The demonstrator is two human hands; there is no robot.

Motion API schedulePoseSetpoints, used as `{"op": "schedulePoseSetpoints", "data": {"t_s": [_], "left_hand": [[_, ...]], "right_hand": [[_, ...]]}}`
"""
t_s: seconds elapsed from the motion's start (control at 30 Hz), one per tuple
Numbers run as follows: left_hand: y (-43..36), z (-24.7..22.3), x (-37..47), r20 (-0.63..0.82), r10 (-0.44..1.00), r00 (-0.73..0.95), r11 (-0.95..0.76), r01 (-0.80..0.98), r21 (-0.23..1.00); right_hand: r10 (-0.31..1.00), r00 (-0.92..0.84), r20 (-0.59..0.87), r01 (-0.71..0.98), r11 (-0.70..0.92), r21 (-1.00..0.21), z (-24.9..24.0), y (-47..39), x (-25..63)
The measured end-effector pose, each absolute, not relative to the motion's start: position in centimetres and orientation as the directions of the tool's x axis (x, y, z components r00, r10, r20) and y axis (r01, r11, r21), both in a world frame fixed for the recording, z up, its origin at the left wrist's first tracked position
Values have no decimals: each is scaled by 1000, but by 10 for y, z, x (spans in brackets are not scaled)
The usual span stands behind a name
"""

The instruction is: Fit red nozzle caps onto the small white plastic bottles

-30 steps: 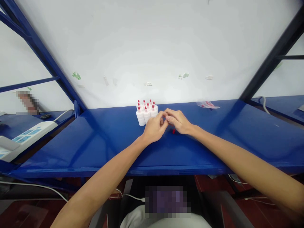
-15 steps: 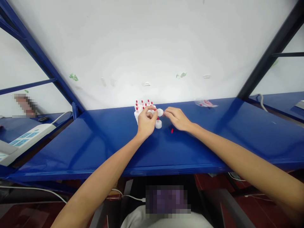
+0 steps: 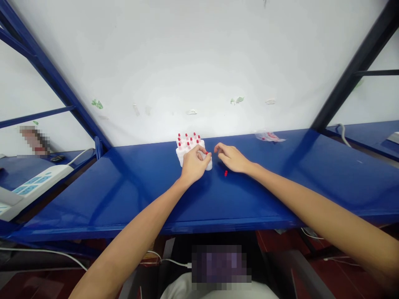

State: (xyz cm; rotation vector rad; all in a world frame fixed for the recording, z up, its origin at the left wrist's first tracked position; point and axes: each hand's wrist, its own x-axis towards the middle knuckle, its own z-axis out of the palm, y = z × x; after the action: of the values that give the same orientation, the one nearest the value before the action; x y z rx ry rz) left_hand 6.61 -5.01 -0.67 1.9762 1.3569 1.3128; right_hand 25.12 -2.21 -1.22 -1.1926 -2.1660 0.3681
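Observation:
My left hand (image 3: 195, 164) pinches the red cap (image 3: 207, 153) of a small white bottle at the front right of a cluster; the fingers hide part of it. The bottle's white lower body (image 3: 210, 166) shows beside my thumb. Behind and left of that hand, several white bottles (image 3: 181, 154) with red caps stand packed together. My right hand (image 3: 231, 157) hovers just to the right, its fingers bent and apart, with nothing visible in them. Loose red caps (image 3: 226, 173) lie on the blue table (image 3: 149, 187) below it.
A clear plastic bag (image 3: 269, 136) with red pieces lies toward the back right, near the white wall (image 3: 199, 62). A white power strip (image 3: 34, 185) stands at the far left. Blue metal posts (image 3: 62, 83) rise at the left, and a dark post (image 3: 349, 70) at the right.
The tilted white bottle between my hands is no longer seen there. My left hand has shifted slightly right and down onto the front bottle's cap. The right hand has moved little.

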Motion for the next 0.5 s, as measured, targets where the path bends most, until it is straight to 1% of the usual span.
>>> {"op": "schedulePoseSetpoints", "data": {"t_s": [0.07, 0.13, 0.27, 0.3, 0.37, 0.43, 0.5], "left_hand": [[-49, -8, 66, 444, 890, 104, -428, 525, 735], [-49, -9, 66, 449, 887, 106, -429, 547, 718], [-53, -9, 65, 532, 835, 140, -504, 584, 636], [-55, -9, 66, 556, 810, 185, -546, 584, 600], [-60, -9, 67, 578, 743, 339, -649, 575, 498], [-65, -9, 69, 535, 672, 512, -733, 566, 377], [-69, -10, 71, 454, 636, 625, -768, 573, 287]], "right_hand": [[834, -399, 381, 658, 550, -515, -13, -21, 251], [833, -410, 371, 658, 552, -513, -14, -20, 252], [796, -466, 386, 630, 605, -486, -18, -15, 254], [782, -478, 400, 618, 623, -480, -20, -13, 255], [758, -490, 430, 596, 651, -470, -23, -11, 256], [751, -484, 449, 588, 660, -468, -25, -10, 257], [761, -461, 457, 598, 646, -473, -26, -10, 257]]}}
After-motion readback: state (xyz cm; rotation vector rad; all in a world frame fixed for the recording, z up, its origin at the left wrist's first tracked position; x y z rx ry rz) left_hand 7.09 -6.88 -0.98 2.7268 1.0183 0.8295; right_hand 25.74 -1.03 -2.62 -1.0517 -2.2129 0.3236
